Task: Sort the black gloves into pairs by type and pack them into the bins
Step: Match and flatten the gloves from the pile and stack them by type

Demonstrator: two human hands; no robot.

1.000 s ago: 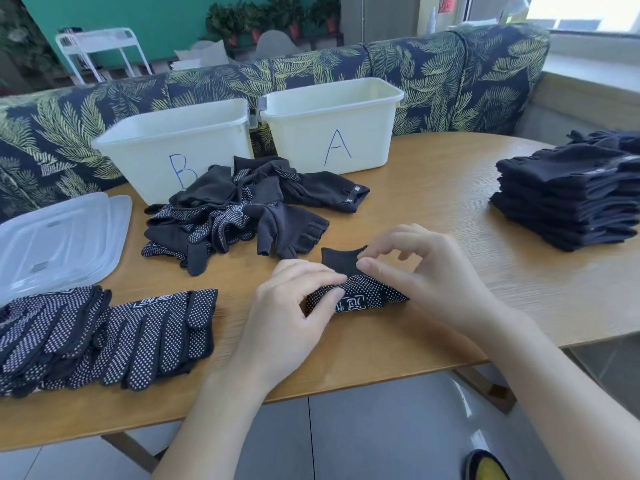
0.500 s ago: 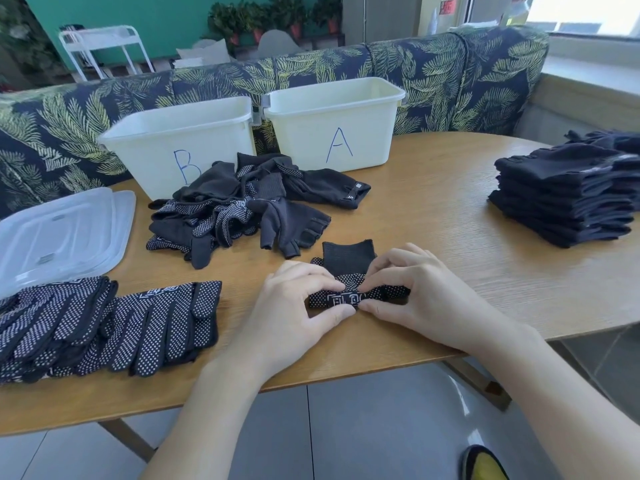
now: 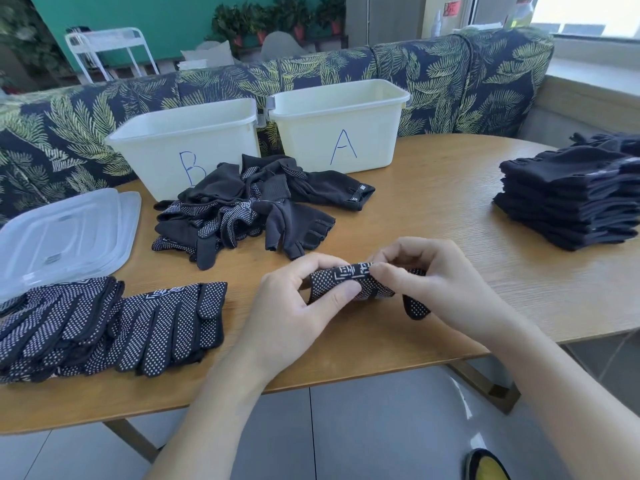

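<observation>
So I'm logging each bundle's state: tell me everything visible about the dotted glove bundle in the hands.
The dotted glove bundle is black knit fabric with white grip dots and a white geometric logo band, rolled into a compact sideways roll. One dotted fingertip hangs loose at its right end. The left hand and right hand pinch it just above the table.

Wooden table (image 3: 433, 202) carries bins B (image 3: 187, 147) and A (image 3: 339, 126), lids (image 3: 65, 237), loose gloves (image 3: 249, 209), dotted gloves (image 3: 104, 327), folded stack (image 3: 568, 199).
</observation>
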